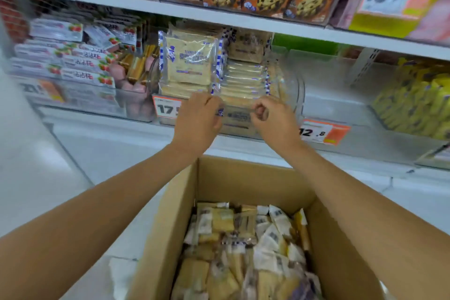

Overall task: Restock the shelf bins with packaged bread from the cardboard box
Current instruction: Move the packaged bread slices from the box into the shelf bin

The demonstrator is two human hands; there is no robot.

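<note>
Bottom edge cuts off the cardboard box (180, 214). Left hand (198, 117) covers part of the price tag (165, 107). Print on the bread packet (237, 117) is blurred.

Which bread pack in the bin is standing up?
The front-left pack, label facing out. The stacked packs beside it lie flat.

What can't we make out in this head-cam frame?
All in the head view:
- price tag: the digits after 17 are hidden by the left hand.
- bread packet, held between the left hand and the right hand: print too blurred to read.
- cardboard box: near end cut off by the bottom edge; how deep the stock goes is hidden by the top layer.
- strawberry packets, left: text smeared by blur.
</note>
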